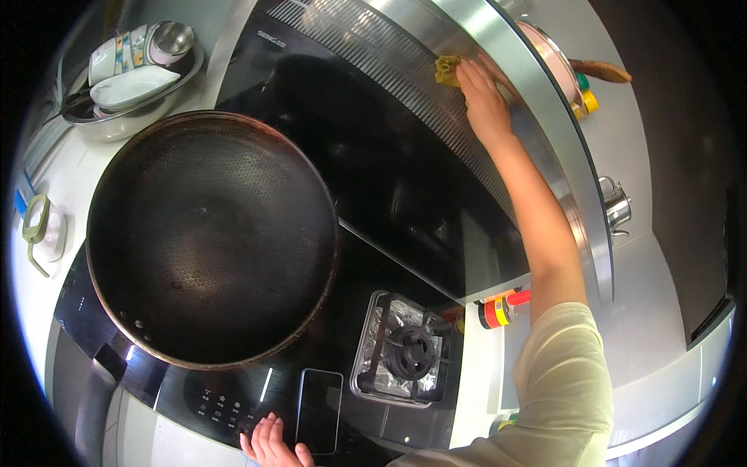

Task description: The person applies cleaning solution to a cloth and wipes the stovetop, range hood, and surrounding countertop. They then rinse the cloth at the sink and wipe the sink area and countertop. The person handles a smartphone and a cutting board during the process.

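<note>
High on the right, my right hand [485, 105] presses a crumpled yellow cloth [448, 71] against the brushed metal underside of a range hood [408, 35]. The bare forearm stretches up past the hood's slotted grille [373, 65]. My left hand [271, 441] rests at the front edge of a black glass gas cooktop [350, 327], beside its touch symbols [219, 405]. It holds nothing, and its thumb is spread from the fingers. Just right of it lies a dark, flat, phone-shaped slab [320, 411]. A large dark wok [213, 239] covers the left side of the cooktop.
A foil-lined burner [408, 353] with a pan support sits at right. Bowls and a white dish [134, 87] fill a steel basin [131, 125]. The wok handle [96, 403] juts over the front edge. Nearby stand a red-and-yellow jar [496, 313], a steel pot [617, 207] and a green-lidded container [46, 230].
</note>
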